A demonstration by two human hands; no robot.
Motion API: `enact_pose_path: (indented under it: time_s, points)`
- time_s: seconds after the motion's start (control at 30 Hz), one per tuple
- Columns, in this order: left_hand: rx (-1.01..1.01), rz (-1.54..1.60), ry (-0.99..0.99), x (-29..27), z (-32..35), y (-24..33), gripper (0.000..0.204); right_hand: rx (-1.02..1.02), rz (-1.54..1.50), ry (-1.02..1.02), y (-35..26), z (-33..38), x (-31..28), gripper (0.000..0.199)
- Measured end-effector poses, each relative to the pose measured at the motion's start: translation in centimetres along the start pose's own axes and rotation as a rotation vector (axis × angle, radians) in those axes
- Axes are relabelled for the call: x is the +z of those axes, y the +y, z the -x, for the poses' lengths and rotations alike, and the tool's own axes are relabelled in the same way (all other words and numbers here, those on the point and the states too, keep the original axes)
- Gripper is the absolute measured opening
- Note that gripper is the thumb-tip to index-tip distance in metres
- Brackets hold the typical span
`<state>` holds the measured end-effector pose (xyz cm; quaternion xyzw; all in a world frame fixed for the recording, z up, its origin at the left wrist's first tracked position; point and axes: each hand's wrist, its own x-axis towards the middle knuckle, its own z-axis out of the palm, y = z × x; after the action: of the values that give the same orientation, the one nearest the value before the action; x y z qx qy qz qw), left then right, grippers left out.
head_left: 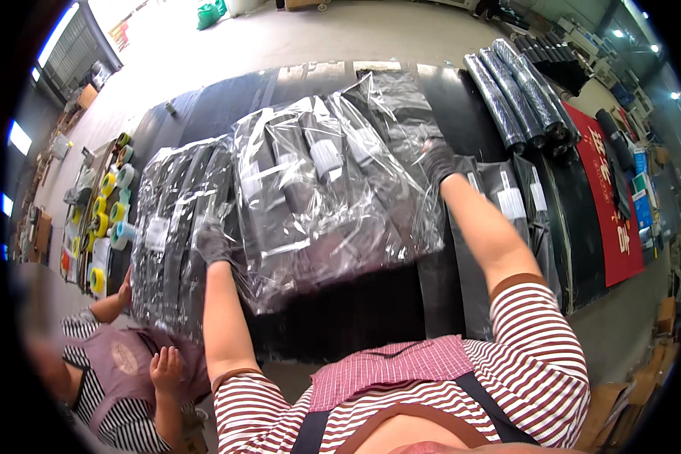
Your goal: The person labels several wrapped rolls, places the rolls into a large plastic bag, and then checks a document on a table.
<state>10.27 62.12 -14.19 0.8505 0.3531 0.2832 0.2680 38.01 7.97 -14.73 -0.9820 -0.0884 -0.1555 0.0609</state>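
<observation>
At twelve o'clock, clear plastic (pixel 337 216) lies on the black table (pixel 329 325), the gloved left hand (pixel 215 244) at its eight-o'clock edge and the gloved right hand (pixel 437 161) at two o'clock, whether pinching it I cannot tell.

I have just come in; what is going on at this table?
A person's gloved left hand is at the left edge of clear plastic lying over dark pieces, the right hand at its right side. On the left, a co-worker's hand is at another plastic-wrapped bundle. Both lie on a black table.
</observation>
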Motion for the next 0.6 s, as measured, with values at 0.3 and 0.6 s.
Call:
enact_pose_path:
  time_s: [0.3, 0.6]
  points:
    - [-0.154, -0.513, -0.556, 4.3, 3.9, -1.9, 0.037, 0.340, -0.311, -0.537, -8.4, 5.9, 2.0, 0.033]
    - [-0.050, 0.141, -0.508, 3.9, 8.5, 4.5, 0.106, 0.101, -0.642, -0.417, -10.3, 10.7, -1.1, 0.091]
